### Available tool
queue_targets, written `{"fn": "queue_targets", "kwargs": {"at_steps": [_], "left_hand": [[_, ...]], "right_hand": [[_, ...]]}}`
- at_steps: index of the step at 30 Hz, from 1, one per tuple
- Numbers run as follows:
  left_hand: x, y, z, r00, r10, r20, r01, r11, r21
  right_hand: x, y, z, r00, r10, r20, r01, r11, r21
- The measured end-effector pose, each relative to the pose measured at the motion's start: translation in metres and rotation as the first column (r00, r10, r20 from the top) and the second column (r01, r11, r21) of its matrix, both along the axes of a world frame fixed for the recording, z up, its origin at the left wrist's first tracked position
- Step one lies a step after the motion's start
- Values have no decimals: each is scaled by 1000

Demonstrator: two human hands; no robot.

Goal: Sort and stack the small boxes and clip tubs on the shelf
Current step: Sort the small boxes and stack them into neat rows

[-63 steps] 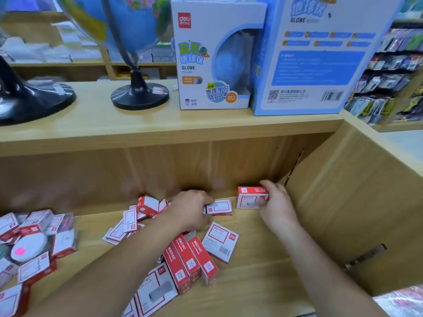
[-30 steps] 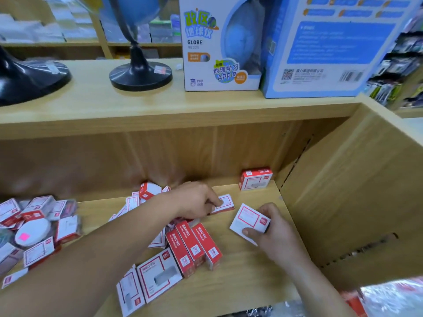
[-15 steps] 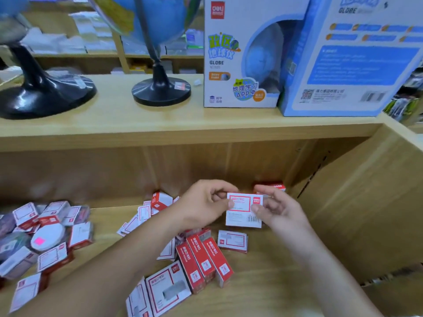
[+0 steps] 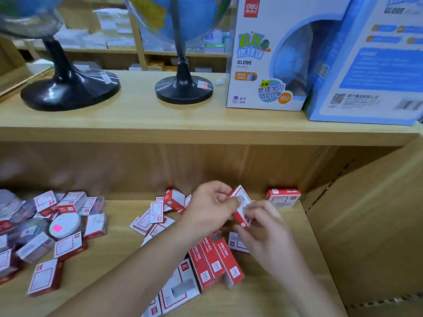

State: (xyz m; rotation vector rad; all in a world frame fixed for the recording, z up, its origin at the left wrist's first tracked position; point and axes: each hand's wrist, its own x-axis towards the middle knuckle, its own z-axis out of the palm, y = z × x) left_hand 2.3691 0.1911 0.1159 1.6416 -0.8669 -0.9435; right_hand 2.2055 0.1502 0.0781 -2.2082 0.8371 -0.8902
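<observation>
1. Grip is shared by both hands: the held box [image 4: 240, 205], a small red-and-white carton, is pinched in mid-air above the shelf [image 4: 109, 259]. Its long axis is tilted, the upper end pointing away from the person.
2. The upper left edge is pinched by the curled fingers [image 4: 225, 199] of the left hand [image 4: 211, 205]. The lower end is gripped by the right hand [image 4: 265, 232], though blur hides exactly how its fingertips lie.
3. The corner box [image 4: 283, 197] is seen behind and to the right of the fingers, against the back wall. The right hand is the nearer to it.
4. The coming move is judged to turn on that relation: the held box would need to be levelled, carried back and rightward, and its long axis matched to the corner box.
5. A row of three red boxes [image 4: 215, 264] lies below the fingers, nearer the person. Well to their left, a loose heap [image 4: 68, 247] with a round tub [image 4: 65, 225] is left unsorted.
</observation>
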Motion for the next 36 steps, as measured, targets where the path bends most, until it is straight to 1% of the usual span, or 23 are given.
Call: {"fn": "queue_targets", "kwargs": {"at_steps": [1, 3, 5, 7, 8, 9, 11, 13, 14, 15, 16, 18, 19, 20, 22, 23, 25, 26, 28, 29, 32, 34, 36], "left_hand": [[6, 2, -4, 1000, -16, 21, 16, 1000, -11], [17, 6, -5, 996, -80, 42, 80, 997, 5], [22, 10, -3, 989, -147, 32, 147, 989, 8], [23, 10, -1, 980, -197, 21, 197, 980, 0], [23, 9, 1, 975, -221, 11, 221, 975, -5], [21, 8, 2, 970, -241, 5, 241, 970, -12], [19, 4, 5, 971, -239, 30, 239, 971, -11], [19, -1, 5, 953, -252, 169, 251, 968, 25], [19, -4, 5, 920, -283, 272, 282, 958, 43], [20, -6, 6, 864, -315, 392, 314, 947, 68], [20, -8, 6, 778, -328, 536, 326, 940, 102], [21, -13, 2, 527, -280, 803, 302, 944, 130], [20, -14, 0, 466, -251, 849, 331, 939, 96], [17, -15, -3, 471, -250, 846, 393, 918, 53], [7, -20, -9, 569, -294, 768, 481, 877, -21], [4, -22, -12, 607, -306, 734, 477, 878, -29], [5, -26, -17, 642, -322, 696, 461, 887, -16], [8, -28, -20, 626, -326, 708, 460, 888, 2], [14, -28, -25, 575, -312, 757, 429, 902, 46], [16, -29, -26, 565, -297, 770, 392, 918, 66], [16, -39, -30, 560, -258, 788, 291, 951, 105], [13, -49, -34, 522, -251, 815, 254, 958, 133], [9, -53, -40, 441, -257, 860, 217, 960, 176]], "right_hand": [[-1, 1, 0, 997, -8, 71, 4, 998, 62], [-6, 0, 1, 980, -142, 137, 114, 974, 198], [-13, -6, 6, 964, -264, 46, 232, 909, 346], [-15, -11, 12, 973, -230, 35, 163, 781, 603], [-14, -12, 15, 975, -204, 86, 89, 717, 691], [-13, -12, 18, 970, -203, 131, 45, 686, 727], [-14, -13, 23, 959, -223, 175, 25, 680, 733], [-16, -16, 23, 948, -250, 197, 21, 668, 744], [-17, -18, 22, 946, -257, 198, 31, 679, 733], [-17, -19, 21, 948, -257, 187, 56, 714, 698], [-18, -20, 18, 955, -245, 166, 94, 781, 617], [-22, -25, 15, 980, -183, 75, 147, 927, 344], [-23, -27, 14, 989, -148, 14, 142, 969, 201], [-23, -29, 16, 990, -130, -52, 134, 988, 75], [-19, -35, 19, 979, -130, -157, 121, 991, -62], [-16, -35, 20, 976, -138, -167, 130, 990, -57], [-14, -33, 18, 981, -182, -64, 187, 980, 75], [-15, -34, 14, 974, -225, -12, 225, 968, 110], [-21, -36, -1, 949, -315, 20, 314, 948, 51], [-24, -38, -10, 936, -352, 4, 351, 934, 60], [-28, -44, -27, 906, -390, -163, 422, 851, 313], [-26, -49, -34, 889, -393, -233, 452, 832, 322], [-23, -54, -36, 882, -404, -243, 465, 832, 303]]}}
